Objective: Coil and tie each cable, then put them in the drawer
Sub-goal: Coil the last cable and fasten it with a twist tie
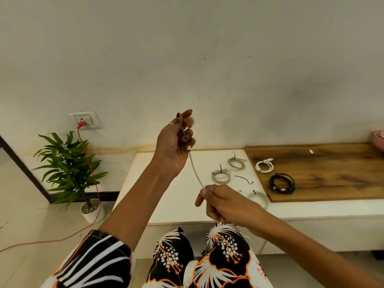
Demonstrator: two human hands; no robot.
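Observation:
My left hand [176,146] is raised above the white bench and grips the plug end of a white cable [195,171]. The cable runs down and right into my right hand [218,201], whose fingers curl round it lower down; its remaining length drops out of sight past my knees. On the bench lie several coiled, tied cables: a grey coil [221,175], a beige coil [236,163], a white coil [264,165], a black coil [282,183] and a pale coil [259,198] partly behind my right hand. A loose black tie [244,179] lies between them. No drawer is visible.
The white bench [166,204] carries a wooden board [322,173] on its right half. A potted plant [70,169] stands on the floor at left, beside an orange cord [91,173] plugged into a wall socket [85,119]. A pink object [378,138] sits at far right.

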